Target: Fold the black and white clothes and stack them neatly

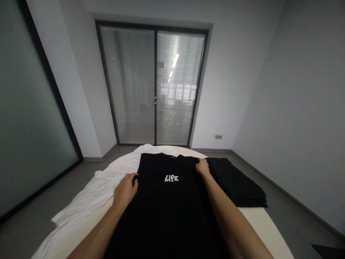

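A black T-shirt (164, 212) with white lettering on its chest lies spread on the table, its neckline at the far end. At its left edge is my left hand (126, 189), with thumb and fingers curled closed on the fabric below the shoulder. My right hand (202, 167) is closed on the shirt's right shoulder, fingertips partly hidden. Just right of that hand lies a stack of folded black garments (237, 183). The shirt's near end runs out of view between my forearms, and its sleeves do not show.
The pale table (262, 223) has a curved edge. White cloth (107, 183) lies rumpled along its left side and hangs over. Beyond stands a glass door (155, 86) with blinds. Grey walls rise on both sides, and a dark object (327, 251) is at lower right.
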The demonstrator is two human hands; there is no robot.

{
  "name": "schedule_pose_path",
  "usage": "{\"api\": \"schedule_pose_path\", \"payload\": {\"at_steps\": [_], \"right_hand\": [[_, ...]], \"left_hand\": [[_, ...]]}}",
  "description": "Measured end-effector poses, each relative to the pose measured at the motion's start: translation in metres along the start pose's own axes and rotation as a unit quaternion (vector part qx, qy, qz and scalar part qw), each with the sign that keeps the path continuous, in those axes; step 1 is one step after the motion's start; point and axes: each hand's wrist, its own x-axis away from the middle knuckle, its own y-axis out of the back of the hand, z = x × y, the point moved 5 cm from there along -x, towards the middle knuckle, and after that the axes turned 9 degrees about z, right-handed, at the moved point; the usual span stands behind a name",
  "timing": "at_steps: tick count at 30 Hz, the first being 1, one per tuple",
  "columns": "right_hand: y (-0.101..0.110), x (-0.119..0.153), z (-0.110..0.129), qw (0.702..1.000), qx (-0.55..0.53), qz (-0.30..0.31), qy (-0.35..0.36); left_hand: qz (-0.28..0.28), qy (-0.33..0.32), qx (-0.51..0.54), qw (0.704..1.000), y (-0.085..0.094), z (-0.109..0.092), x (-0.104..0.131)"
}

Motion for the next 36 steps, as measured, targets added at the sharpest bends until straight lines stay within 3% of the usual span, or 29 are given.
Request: {"api": "schedule_pose_path", "payload": {"at_steps": [5, 13, 20, 24, 27, 36], "right_hand": [[-0.008, 0.016, 0.007, 0.999, 0.024, -0.028, 0.030], [-0.001, 0.065, 0.001, 0.992, 0.066, -0.110, -0.004], [-0.001, 0.090, -0.014, 0.989, 0.125, -0.078, 0.013], [-0.007, 0.107, 0.000, 0.977, 0.142, -0.108, 0.120], [-0.020, 0.117, 0.003, 0.980, 0.096, -0.063, 0.164], [-0.032, 0.125, -0.011, 0.990, 0.064, 0.019, 0.123]], "left_hand": [[-0.011, 0.005, 0.004, 1.000, 0.000, 0.001, -0.001], [-0.020, 0.007, 0.020, 1.000, 0.003, 0.000, 0.000], [0.000, -0.002, 0.015, 1.000, 0.000, -0.003, 0.002], [0.012, -0.022, 0.016, 1.000, -0.002, -0.005, 0.001], [0.013, -0.031, 0.014, 0.999, -0.005, -0.004, 0.001], [-0.027, -0.058, 0.055, 0.996, -0.012, 0.001, -0.005]]}}
